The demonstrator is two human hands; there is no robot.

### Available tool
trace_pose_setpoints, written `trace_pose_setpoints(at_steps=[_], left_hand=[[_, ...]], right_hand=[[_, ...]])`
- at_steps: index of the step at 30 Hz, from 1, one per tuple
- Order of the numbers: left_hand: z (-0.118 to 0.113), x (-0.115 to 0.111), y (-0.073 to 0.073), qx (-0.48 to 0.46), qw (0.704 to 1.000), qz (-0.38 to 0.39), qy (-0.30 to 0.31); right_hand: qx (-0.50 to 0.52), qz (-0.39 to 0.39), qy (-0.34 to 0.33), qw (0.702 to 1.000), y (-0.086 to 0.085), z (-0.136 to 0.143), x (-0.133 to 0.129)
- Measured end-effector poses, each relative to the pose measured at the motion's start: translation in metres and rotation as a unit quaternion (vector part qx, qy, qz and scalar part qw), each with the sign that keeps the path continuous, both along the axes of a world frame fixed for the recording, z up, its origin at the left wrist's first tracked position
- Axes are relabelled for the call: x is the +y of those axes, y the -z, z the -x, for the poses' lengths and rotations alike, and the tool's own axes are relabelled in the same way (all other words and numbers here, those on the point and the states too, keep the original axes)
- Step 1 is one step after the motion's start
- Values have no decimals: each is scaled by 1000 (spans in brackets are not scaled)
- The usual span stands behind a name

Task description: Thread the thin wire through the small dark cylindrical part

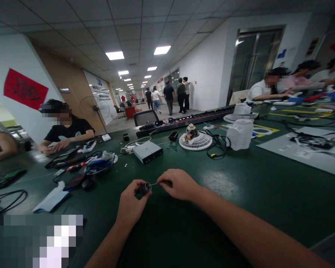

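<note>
Above the green tabletop, my left hand grips a small dark cylindrical part between thumb and fingers. Its open round end, with a shiny metal rim, faces right. My right hand pinches a thin metal rod, whose tip meets the rim of the part or lies just inside it; I cannot tell which. The fingers cover the rod's other end. Beyond my hands sits a silver and black box like a disc drive, apart from both.
A white fan grille with a motor, a white plastic housing and black cables lie farther back. Tools and a blue bundle are at left, a grey panel at right. People sit around the table.
</note>
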State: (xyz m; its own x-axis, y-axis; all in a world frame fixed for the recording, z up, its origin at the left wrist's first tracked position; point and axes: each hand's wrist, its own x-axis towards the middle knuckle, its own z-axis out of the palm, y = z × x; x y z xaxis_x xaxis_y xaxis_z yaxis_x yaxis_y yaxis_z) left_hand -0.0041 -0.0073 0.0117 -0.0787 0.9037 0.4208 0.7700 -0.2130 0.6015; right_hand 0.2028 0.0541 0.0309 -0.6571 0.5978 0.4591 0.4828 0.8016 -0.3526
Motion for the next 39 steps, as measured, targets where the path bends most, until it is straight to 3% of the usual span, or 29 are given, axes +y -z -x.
trace_pose_setpoints(at_steps=[5, 9, 13, 17, 21, 25, 28, 32, 35, 39], left_hand=[[1, 2, 4, 21, 1000, -9, 20], [5, 3, 8, 26, 999, -7, 44], [7, 4, 9, 33, 998, 3, 46], [7, 4, 8, 37, 998, 9, 52], [6, 3, 6, 34, 998, 18, 53], [5, 3, 5, 33, 998, 15, 59], [5, 3, 5, 32, 998, 19, 54], [5, 3, 5, 38, 997, 30, 54], [3, 3, 5, 49, 996, 53, 53], [2, 3, 6, 64, 996, 47, 32]], right_hand=[[-58, -41, 17, 997, -4, 1, -5], [-65, -8, -12, 998, -7, 1, -7], [-64, 10, 41, 997, -4, 2, -5], [-72, 29, 25, 997, -1, 3, -3], [-68, 35, 56, 996, -1, 3, -2], [-65, 77, 14, 995, 0, 3, -1], [-58, 72, 49, 995, 2, 5, -1], [-76, 92, 37, 992, 0, 8, -5], [-93, 79, 72, 990, -4, 9, -7], [-85, 74, 173, 978, -10, 4, -5]])
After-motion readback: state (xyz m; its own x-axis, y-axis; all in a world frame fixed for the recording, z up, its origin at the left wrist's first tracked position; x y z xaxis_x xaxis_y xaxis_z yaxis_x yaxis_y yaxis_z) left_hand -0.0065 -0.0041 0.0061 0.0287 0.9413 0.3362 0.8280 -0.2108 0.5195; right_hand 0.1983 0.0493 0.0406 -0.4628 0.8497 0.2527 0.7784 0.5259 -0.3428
